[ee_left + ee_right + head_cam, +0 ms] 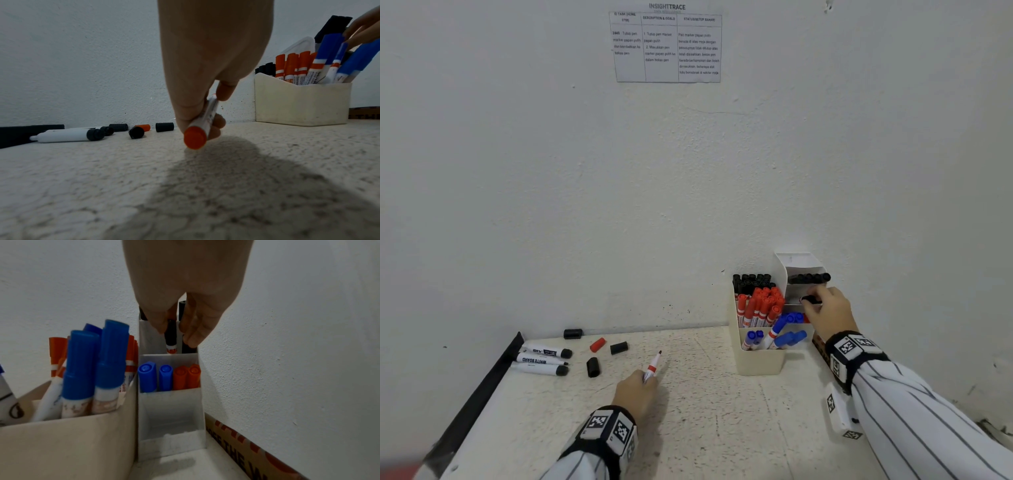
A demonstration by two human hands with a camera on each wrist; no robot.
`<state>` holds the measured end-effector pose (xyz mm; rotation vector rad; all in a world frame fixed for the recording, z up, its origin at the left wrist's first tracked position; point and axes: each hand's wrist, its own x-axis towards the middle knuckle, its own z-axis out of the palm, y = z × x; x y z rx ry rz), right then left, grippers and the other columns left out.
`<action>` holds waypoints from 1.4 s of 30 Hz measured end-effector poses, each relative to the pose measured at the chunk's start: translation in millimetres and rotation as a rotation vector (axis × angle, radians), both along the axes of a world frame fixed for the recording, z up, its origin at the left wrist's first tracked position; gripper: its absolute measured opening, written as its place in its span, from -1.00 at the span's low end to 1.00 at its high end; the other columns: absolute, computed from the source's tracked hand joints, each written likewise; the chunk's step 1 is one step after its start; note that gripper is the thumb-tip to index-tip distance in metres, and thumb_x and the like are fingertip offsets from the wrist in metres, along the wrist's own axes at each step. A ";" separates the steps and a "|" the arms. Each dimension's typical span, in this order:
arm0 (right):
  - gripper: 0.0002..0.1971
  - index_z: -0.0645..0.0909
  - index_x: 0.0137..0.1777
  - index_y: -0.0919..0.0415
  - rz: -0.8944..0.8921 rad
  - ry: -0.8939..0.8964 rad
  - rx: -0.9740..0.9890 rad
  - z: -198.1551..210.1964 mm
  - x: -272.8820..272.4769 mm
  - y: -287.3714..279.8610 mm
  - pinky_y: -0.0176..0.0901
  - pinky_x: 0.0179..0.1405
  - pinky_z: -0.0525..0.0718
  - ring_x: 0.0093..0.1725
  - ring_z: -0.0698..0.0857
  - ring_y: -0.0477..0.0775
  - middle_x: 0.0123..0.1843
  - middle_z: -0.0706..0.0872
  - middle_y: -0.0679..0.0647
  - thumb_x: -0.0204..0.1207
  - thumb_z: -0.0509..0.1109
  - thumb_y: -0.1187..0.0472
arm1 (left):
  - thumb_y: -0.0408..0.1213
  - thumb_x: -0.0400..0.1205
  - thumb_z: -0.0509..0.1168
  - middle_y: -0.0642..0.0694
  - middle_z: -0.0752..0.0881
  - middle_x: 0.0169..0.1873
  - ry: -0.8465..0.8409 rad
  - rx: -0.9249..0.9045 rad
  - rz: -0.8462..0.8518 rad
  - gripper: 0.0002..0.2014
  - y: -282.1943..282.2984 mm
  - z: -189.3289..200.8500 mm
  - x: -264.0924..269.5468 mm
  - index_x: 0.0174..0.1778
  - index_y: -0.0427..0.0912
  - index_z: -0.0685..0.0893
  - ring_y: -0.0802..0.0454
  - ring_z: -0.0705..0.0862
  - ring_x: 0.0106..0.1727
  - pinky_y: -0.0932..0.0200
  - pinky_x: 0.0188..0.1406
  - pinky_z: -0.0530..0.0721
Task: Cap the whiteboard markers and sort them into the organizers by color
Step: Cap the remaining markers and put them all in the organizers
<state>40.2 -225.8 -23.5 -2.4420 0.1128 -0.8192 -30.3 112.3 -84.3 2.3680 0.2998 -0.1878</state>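
Observation:
My left hand (645, 377) (213, 113) pinches an uncapped red marker (653, 366) (202, 123) just above the table, tip pointing away. A loose red cap (598, 344) lies beyond it. Three black markers (544, 359) lie at the left with black caps (618, 348) nearby. My right hand (822, 308) (176, 335) pinches a capped black marker (811, 300) (171, 335), standing in a middle tier of the white tiered organizer (796, 263) (170, 418). The cream organizer (760, 363) (302, 104) holds black, red and blue markers in rows.
A lower tier of the white organizer holds two blue and two red markers (168, 378). A cardboard box (246, 449) lies along the right wall. A black strip (482, 387) edges the table's left side. The wall stands close behind.

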 end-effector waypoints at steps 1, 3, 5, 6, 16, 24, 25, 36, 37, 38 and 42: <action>-0.88 0.64 -0.07 0.46 -0.010 -0.005 -0.010 -0.1 -0.8 0.8 0.02 -0.13 0.59 -0.15 0.62 0.38 -0.13 0.60 0.40 0.41 0.41 0.46 | -0.20 0.73 0.04 -0.02 0.53 -0.25 0.003 0.009 -0.003 -0.82 0.7 0.5 -0.4 -0.05 -0.19 0.49 0.15 0.45 -0.31 0.34 -0.43 0.32; -0.85 0.65 -0.04 0.48 -0.035 0.006 -0.013 0.8 -1.4 2.1 0.01 -0.10 0.57 -0.12 0.61 0.41 -0.07 0.58 0.43 0.42 0.33 0.53 | -0.22 0.73 0.04 -0.02 0.53 -0.26 0.002 0.012 -0.009 -0.83 2.5 2.7 -1.9 -0.07 -0.18 0.49 0.15 0.45 -0.31 0.36 -0.43 0.33; -0.79 0.64 0.03 0.51 -0.049 0.028 -0.006 2.6 -2.5 4.1 0.02 -0.02 0.57 -0.05 0.61 0.41 0.01 0.58 0.45 0.42 0.29 0.57 | -0.24 0.72 0.06 -0.01 0.52 -0.28 0.003 0.010 -0.006 -0.83 5.7 5.0 -3.9 -0.14 -0.14 0.48 0.14 0.45 -0.30 0.36 -0.41 0.35; -0.78 0.64 0.05 0.51 -0.050 0.037 0.000 3.4 -3.5 5.8 0.03 0.01 0.57 -0.02 0.60 0.41 0.04 0.58 0.45 0.42 0.29 0.56 | -0.24 0.72 0.07 -0.02 0.54 -0.27 0.002 0.006 0.001 -0.84 7.8 5.3 -4.6 -0.15 -0.13 0.48 0.11 0.47 -0.28 0.34 -0.36 0.39; -0.88 0.58 -0.13 0.51 -0.210 -0.193 0.027 7.7 -14.7 27.8 0.18 -0.20 0.55 -0.13 0.57 0.43 -0.14 0.59 0.46 0.46 0.24 0.45 | -0.13 0.70 0.15 -0.13 0.67 0.01 -0.005 -0.023 0.071 -0.71 34.8 12.4 -21.5 0.19 -0.23 0.59 0.07 0.57 -0.11 0.30 -0.10 0.51; -0.75 0.55 -0.08 0.33 0.021 -0.363 0.218 77.0 -31.3 97.7 -0.23 -0.50 0.41 -0.43 0.55 0.21 -0.42 0.58 0.21 0.45 0.13 0.18 | -0.17 0.71 0.11 -0.16 0.62 -0.31 -0.094 -0.245 0.276 -0.74 69.3 13.6 -36.3 -0.31 -0.08 0.45 -0.03 0.55 -0.43 0.16 -0.44 0.57; -0.77 0.55 -0.09 0.29 0.081 -0.366 0.197 85.8 -28.9 112.8 -0.24 -0.51 0.38 -0.46 0.52 0.19 -0.46 0.54 0.13 0.45 0.13 0.18 | -0.18 0.71 0.10 -0.21 0.64 -0.26 -0.101 -0.214 0.289 -0.75 76.3 11.5 -35.6 -0.26 -0.15 0.49 -0.09 0.57 -0.38 0.13 -0.38 0.58; -0.69 0.55 0.31 0.06 0.684 0.752 -0.178 25.0 29.7 298.8 -0.26 0.17 0.42 0.30 0.55 0.06 0.29 0.60 0.08 0.59 0.23 0.15 | -0.20 0.73 0.04 -0.25 0.67 -0.04 -0.067 -0.045 0.379 -0.75 158.6 0.2 -39.1 -0.01 -0.28 0.54 -0.19 0.63 0.01 0.08 0.06 0.58; -0.65 0.51 0.37 0.02 0.701 0.801 -0.237 14.2 32.8 311.3 -0.24 0.25 0.41 0.36 0.51 0.06 0.38 0.55 0.07 0.60 0.20 0.15 | -0.20 0.73 0.05 -0.26 0.67 -0.05 -0.072 -0.036 0.390 -0.77 165.1 -1.4 -38.4 -0.04 -0.26 0.53 -0.17 0.62 -0.04 0.09 0.04 0.57; -0.62 0.46 0.42 -0.02 0.708 0.834 -0.282 3.7 36.2 322.5 -0.24 0.30 0.40 0.40 0.49 0.07 0.45 0.50 0.08 0.61 0.18 0.17 | -0.21 0.73 0.06 -0.26 0.68 -0.04 -0.073 -0.018 0.394 -0.76 171.3 -2.7 -37.2 -0.02 -0.28 0.55 -0.17 0.62 -0.03 0.10 0.03 0.56; -0.54 0.28 0.53 -0.18 0.704 0.817 -0.504 -21.6 40.8 352.4 -0.16 0.46 0.28 0.52 0.36 0.14 0.58 0.35 0.03 0.67 0.04 0.18 | -0.22 0.71 0.08 -0.30 0.70 0.08 -0.044 0.003 0.399 -0.70 187.2 -6.5 -31.5 0.15 -0.35 0.60 -0.21 0.63 0.15 0.15 0.02 0.53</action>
